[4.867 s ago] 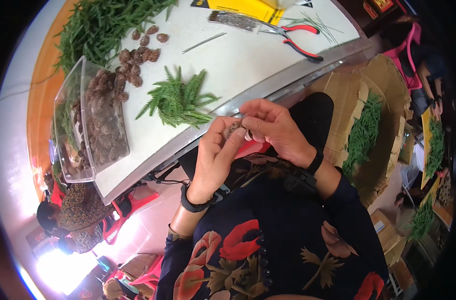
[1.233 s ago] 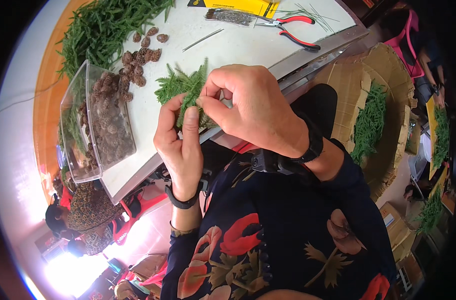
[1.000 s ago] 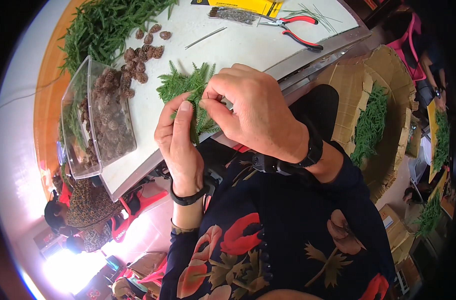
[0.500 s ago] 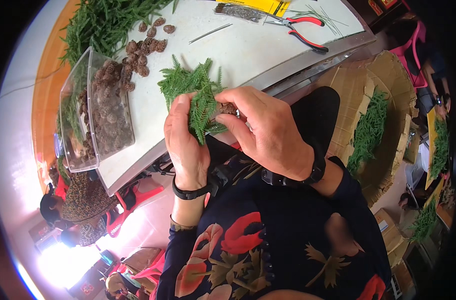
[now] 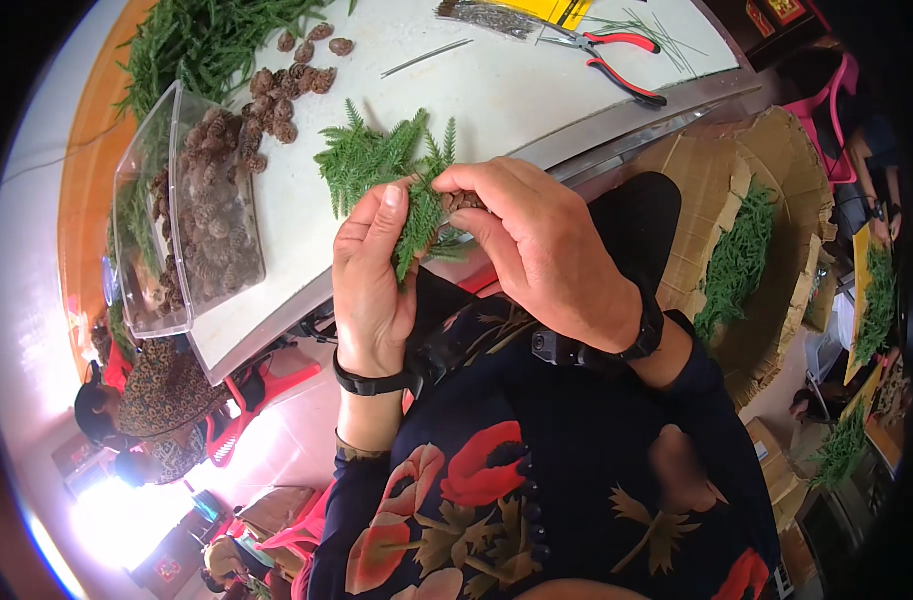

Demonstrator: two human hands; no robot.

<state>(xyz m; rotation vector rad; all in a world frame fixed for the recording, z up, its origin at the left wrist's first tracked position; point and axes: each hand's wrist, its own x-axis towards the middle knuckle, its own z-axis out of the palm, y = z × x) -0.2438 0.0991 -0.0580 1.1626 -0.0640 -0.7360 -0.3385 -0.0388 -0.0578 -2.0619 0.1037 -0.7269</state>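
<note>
My left hand (image 5: 374,270) is closed around a green artificial fir sprig (image 5: 424,215), thumb pressed along its near side. Between the thumb and forefinger of my right hand (image 5: 551,260) is a small brown pine cone (image 5: 463,205), held right against the sprig's right side. Whether a wire joins the cone to the sprig is hidden by my fingers. More leafy fronds (image 5: 366,155) of the greenery spread beyond my left fingertips, over the near edge of the white table (image 5: 496,110).
A clear plastic box (image 5: 181,260) of pine cones lies at the left, with loose cones (image 5: 276,105) and piled greenery (image 5: 206,40) beyond. Red-handled pliers (image 5: 621,68) and thin wires (image 5: 426,57) lie farther off. A cardboard box (image 5: 666,165) with greenery stands at the right.
My left thumb has shifted up and right along the sprig, and the sprig has turned so its tip points more upward. The pine cone stays in my right fingers.
</note>
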